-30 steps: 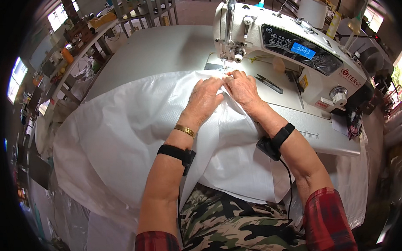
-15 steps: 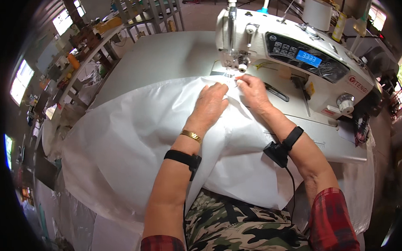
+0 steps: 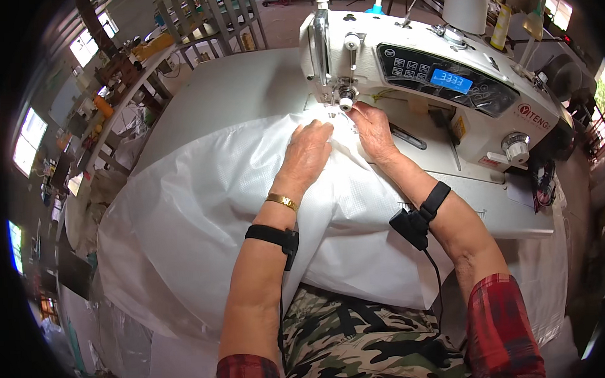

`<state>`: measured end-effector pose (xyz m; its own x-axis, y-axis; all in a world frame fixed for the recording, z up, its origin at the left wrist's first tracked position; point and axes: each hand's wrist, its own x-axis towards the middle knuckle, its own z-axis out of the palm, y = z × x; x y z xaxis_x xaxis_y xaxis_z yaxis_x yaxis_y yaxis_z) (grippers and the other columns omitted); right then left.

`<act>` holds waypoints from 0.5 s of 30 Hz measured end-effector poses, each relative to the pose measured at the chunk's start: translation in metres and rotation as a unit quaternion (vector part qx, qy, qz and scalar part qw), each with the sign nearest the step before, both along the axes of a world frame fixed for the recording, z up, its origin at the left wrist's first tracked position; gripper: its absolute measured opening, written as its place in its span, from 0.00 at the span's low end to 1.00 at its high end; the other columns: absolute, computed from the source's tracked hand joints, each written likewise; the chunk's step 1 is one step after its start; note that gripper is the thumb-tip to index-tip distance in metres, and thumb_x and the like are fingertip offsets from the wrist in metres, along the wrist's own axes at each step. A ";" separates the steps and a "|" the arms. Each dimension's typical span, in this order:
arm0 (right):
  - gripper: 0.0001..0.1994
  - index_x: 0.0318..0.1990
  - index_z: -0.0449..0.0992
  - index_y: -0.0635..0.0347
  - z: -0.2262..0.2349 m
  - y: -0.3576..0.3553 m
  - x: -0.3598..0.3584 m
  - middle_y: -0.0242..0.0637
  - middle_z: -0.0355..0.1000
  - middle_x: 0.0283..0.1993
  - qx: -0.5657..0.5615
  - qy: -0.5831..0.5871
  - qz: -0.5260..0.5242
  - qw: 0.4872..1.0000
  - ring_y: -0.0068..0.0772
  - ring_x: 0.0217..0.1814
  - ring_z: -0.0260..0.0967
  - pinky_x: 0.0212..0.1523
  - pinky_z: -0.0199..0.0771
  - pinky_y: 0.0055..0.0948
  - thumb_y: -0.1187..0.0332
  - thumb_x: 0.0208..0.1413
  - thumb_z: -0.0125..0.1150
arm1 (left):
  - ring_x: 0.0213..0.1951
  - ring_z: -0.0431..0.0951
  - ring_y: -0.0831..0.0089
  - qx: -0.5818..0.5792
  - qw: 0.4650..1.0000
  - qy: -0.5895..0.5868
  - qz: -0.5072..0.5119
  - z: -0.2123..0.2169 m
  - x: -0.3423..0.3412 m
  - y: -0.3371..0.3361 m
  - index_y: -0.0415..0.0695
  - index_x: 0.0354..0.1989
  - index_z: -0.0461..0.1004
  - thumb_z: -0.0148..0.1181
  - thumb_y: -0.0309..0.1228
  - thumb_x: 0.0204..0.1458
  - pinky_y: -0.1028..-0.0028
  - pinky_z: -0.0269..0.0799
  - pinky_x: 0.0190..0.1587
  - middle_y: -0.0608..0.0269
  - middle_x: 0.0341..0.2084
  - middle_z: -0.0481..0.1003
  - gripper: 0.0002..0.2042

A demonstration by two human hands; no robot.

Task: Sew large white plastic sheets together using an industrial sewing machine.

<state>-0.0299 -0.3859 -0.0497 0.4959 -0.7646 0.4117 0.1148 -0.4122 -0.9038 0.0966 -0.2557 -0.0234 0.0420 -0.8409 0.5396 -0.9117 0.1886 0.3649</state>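
A broad white sheet of woven plastic [image 3: 203, 206] spreads over the table and my lap, its gathered upper part reaching under the needle of a white sewing machine [image 3: 357, 44]. My left hand [image 3: 308, 154] closes on the bunched sheet just in front of the presser foot. Close beside the needle on the right, my right hand [image 3: 375, 133] pinches the sheet's edge, with its fingertips partly hidden by glare and the machine's knob. The lamp makes the stitching spot very bright, so the needle's exact contact with the sheet is unclear.
The grey tabletop [image 3: 239, 81] extends left and behind the machine. A lit blue display [image 3: 450, 80] and a handwheel [image 3: 515, 148] sit on the machine's right side. A white thread cone [image 3: 465, 7] stands behind it. A metal rack [image 3: 210, 25] is at the far left.
The whole view has shifted, so the machine appears farther left. My right hand's fingertips are now higher, closer to the machine's knob. Both hands stay on the sheet.
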 end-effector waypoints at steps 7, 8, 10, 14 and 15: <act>0.16 0.45 0.77 0.69 0.005 0.004 -0.004 0.42 0.78 0.39 0.018 -0.010 0.015 1.000 0.28 0.41 0.71 0.48 0.68 0.28 0.63 0.59 0.58 | 0.38 0.71 0.53 0.011 1.000 0.007 0.007 -0.002 -0.002 0.004 0.38 0.34 0.69 0.50 0.19 0.48 0.58 0.67 0.43 0.52 0.32 0.70 0.06; 0.16 0.45 0.78 0.68 0.007 0.005 -0.003 0.41 0.78 0.38 0.016 0.008 0.013 1.000 0.28 0.40 0.70 0.47 0.68 0.28 0.63 0.59 0.58 | 0.38 0.71 0.53 0.012 1.000 0.007 0.012 -0.003 -0.001 0.007 0.38 0.34 0.69 0.50 0.19 0.48 0.58 0.67 0.43 0.52 0.32 0.70 0.06; 0.16 0.46 0.78 0.67 0.009 0.005 -0.005 0.40 0.78 0.38 0.018 0.007 0.010 1.000 0.28 0.39 0.69 0.47 0.68 0.28 0.62 0.59 0.57 | 0.37 0.71 0.53 0.019 1.000 0.022 0.005 -0.002 -0.002 0.013 0.38 0.33 0.68 0.49 0.18 0.47 0.58 0.67 0.42 0.52 0.31 0.69 0.05; 0.16 0.46 0.77 0.70 0.007 0.002 -0.006 0.40 0.78 0.39 0.035 0.010 0.005 0.999 0.27 0.40 0.68 0.48 0.67 0.26 0.63 0.59 0.57 | 0.38 0.71 0.52 0.034 0.999 0.024 -0.002 -0.001 -0.005 0.026 0.37 0.34 0.68 0.48 0.17 0.47 0.59 0.67 0.43 0.52 0.32 0.69 0.06; 0.16 0.46 0.77 0.70 0.006 0.001 -0.005 0.40 0.78 0.39 0.027 0.003 0.015 1.000 0.26 0.41 0.69 0.48 0.67 0.26 0.64 0.60 0.57 | 0.38 0.71 0.52 0.027 0.999 0.033 -0.006 -0.002 -0.004 0.032 0.37 0.34 0.68 0.48 0.17 0.47 0.59 0.67 0.43 0.52 0.32 0.69 0.06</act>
